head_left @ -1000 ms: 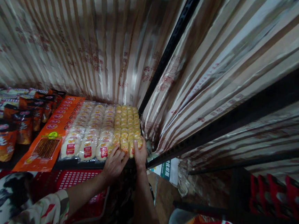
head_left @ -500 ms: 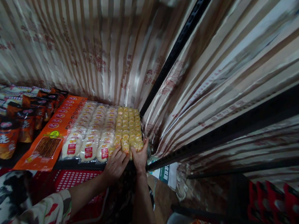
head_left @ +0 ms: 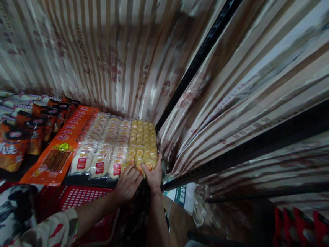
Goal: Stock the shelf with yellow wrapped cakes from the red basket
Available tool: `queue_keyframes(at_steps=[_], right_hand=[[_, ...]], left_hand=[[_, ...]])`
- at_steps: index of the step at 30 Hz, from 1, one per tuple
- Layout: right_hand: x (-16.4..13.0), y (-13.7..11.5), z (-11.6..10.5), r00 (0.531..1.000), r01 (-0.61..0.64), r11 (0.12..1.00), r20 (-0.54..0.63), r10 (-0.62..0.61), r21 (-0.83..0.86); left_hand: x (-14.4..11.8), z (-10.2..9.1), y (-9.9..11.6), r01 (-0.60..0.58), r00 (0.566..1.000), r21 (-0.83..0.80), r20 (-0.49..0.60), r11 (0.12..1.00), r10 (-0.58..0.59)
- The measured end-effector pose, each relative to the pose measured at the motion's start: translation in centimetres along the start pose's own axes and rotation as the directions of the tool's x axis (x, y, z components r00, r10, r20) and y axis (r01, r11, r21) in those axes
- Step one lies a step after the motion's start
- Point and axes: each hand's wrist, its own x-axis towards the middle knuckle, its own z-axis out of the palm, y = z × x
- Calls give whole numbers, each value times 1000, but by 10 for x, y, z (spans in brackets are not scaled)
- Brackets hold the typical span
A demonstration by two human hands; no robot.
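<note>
- Patterned sleeve (head_left: 42, 230) sat at bottom left, bare forearm running up from it to the left hand (head_left: 127, 183).
- Red crate (head_left: 85, 201) lay below the shelf edge, under that forearm.
- Left hand rested at the front edge of the shelf (head_left: 90, 181), fingers together and curled up against the front of the yellow packs (head_left: 143, 144); no clear grip seen.
- Right hand (head_left: 153, 174) was just beside the left, touching the front right corner of the yellow packs, thumb on the near pack, fingers wrapped round the corner; how tightly it gripped, cannot tell.
- Yellow packs lay flat in rows at the right end of the shelf, against the black post (head_left: 198, 61).
- White packs (head_left: 104, 149) with red labels lay in rows touching the yellow ones on their left.
- Orange packs (head_left: 61, 149) lay overlapped in a long row left of the white ones.
- Dark orange pouches (head_left: 9, 150) stood farther left, blurred.
- Striped sheet (head_left: 108, 45) hung behind the shelf and on the right side.
- Black rail (head_left: 251, 146) ran off to the right; red crates (head_left: 301, 231) sat below it, blurred.
</note>
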Motion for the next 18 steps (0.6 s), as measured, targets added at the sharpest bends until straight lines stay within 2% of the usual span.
queue_keyframes(at_steps=[4, 7, 9, 11, 13, 15, 18], right_hand=[[-1, 4, 1, 1000, -4, 999, 0, 4, -39], [-1, 5, 1, 1000, -11, 999, -5, 11, -50], [-2, 5, 1, 1000, -19, 999, -7, 19, -48], [-2, 5, 1, 1000, -22, 999, -5, 21, -45], [-1, 4, 1, 1000, -21, 999, 0, 22, -44], [-1, 3, 1, 1000, -29, 998, 4, 30, -47], [-1, 2, 0, 999, -45, 998, 10, 45, -43]], left_hand=[[-14, -20, 7, 12, 997, -59, -76, 998, -16], [-34, -32, 10, 140, 983, -131, -102, 981, -154], [-48, -35, 9, 286, 948, -167, -93, 944, -304], [-57, -34, 6, 424, 894, -197, -66, 884, -443], [-59, -30, 3, 497, 853, -236, -46, 835, -521], [-57, -25, 1, 495, 848, -284, -49, 821, -528], [-48, -20, 2, 435, 876, -322, -62, 841, -478]])
